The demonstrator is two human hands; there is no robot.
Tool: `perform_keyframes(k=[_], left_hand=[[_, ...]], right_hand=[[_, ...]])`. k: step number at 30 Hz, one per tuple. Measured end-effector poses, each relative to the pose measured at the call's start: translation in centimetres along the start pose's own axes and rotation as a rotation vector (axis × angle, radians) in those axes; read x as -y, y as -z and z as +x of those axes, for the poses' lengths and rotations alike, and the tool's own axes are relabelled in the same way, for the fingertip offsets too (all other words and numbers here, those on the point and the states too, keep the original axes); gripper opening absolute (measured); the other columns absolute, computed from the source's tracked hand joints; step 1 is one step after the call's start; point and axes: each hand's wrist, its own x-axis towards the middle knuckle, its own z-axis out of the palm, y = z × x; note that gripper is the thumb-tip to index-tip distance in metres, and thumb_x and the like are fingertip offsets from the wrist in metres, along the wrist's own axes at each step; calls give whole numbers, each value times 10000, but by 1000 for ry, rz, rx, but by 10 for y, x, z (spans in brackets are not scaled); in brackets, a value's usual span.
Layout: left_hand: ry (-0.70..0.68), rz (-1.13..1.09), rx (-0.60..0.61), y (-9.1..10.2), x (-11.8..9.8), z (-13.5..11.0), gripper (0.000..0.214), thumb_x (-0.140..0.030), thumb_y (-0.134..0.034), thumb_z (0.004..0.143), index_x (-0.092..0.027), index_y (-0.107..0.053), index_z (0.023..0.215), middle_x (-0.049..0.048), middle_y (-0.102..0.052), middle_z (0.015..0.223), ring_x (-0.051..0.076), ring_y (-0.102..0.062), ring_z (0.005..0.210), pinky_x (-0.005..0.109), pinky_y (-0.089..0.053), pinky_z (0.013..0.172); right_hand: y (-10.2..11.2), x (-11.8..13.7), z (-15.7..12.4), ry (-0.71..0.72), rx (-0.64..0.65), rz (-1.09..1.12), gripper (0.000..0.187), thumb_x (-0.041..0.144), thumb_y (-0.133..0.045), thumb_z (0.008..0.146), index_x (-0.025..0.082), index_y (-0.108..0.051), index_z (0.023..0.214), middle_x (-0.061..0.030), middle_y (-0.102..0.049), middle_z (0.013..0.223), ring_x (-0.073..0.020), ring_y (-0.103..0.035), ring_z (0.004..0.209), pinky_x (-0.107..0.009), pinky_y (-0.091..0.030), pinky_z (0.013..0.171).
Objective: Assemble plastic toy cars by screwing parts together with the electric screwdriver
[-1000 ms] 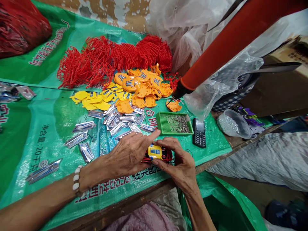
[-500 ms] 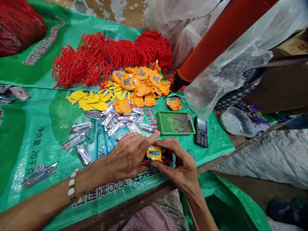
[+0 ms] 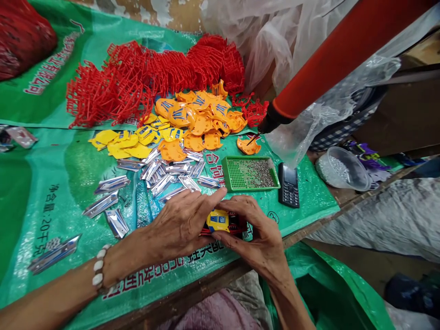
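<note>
Between my hands is a small toy car (image 3: pixel 219 222) with a yellow-and-blue top and red and dark parts around it. My right hand (image 3: pixel 259 236) grips it from the right, thumb along the near side and fingers over the far side. At the car's left end is my left hand (image 3: pixel 182 220), its index finger stretched out over the top; its thumb and the car's underside are hidden. Just beyond the hands lies a green tray (image 3: pixel 250 189) of small screws. Silver strip-like parts (image 3: pixel 163 185) are scattered to the left of the tray.
A red power screwdriver (image 3: pixel 330 64) slants down from the upper right, its bit over an orange part (image 3: pixel 248 145). Yellow plates (image 3: pixel 129 150), orange shells (image 3: pixel 182 115) and red frames (image 3: pixel 137 78) are piled behind. A phone (image 3: pixel 288 185) and a clear tub (image 3: pixel 338 169) stand right.
The screwdriver's tip appears slightly further right and lower. The whole view has shifted slightly, while both hands keep nearly the same hold on the toy car.
</note>
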Motion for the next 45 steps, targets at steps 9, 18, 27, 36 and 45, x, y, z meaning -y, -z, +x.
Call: perform_keyframes(k=[9, 18, 27, 36, 45], left_hand=[[25, 8, 30, -1, -1, -2, 589, -384, -491, 973, -114, -266, 1445, 97, -646, 1032, 246, -604, 890, 406, -480, 811], [-106, 52, 10, -1, 4, 1, 202, -377, -444, 996, -232, -480, 1132, 89, -611, 967, 250, -582, 792, 366, -442, 646], [-159, 6, -53, -5, 9, -2, 197, -349, -529, 968, -232, -529, 1125, 113, -615, 1048, 253, -581, 852, 386, -453, 701], [-134, 49, 20, 0, 6, -2, 179, -336, -565, 944, -211, -592, 1070, 124, -633, 1059, 259, -603, 891, 386, -486, 734], [-134, 44, 5, -1, 3, -5, 267, -263, -619, 890, -214, -526, 1135, 158, -576, 1283, 279, -595, 967, 436, -503, 787]], right_hand=[[1, -2, 0, -66, 1, 26, 386, 333, -766, 790, 305, -639, 1153, -20, -692, 1033, -209, -602, 1006, -369, -508, 858], [-5, -12, -5, -120, -88, 63, 404, 489, -782, 727, 302, -677, 1070, -14, -709, 970, -223, -610, 1027, -437, -447, 990], [-8, -13, -12, -171, -85, 231, 468, 400, -809, 728, 316, -659, 1164, -19, -708, 1088, -197, -609, 1074, -373, -511, 945], [0, -12, -29, -263, -105, 230, 553, 316, -793, 761, 299, -600, 1279, -54, -672, 1240, -217, -576, 1233, -442, -471, 1081], [11, -9, -36, -277, -101, 79, 558, 341, -779, 769, 268, -612, 1297, -89, -643, 1313, -254, -595, 1243, -453, -493, 1069]])
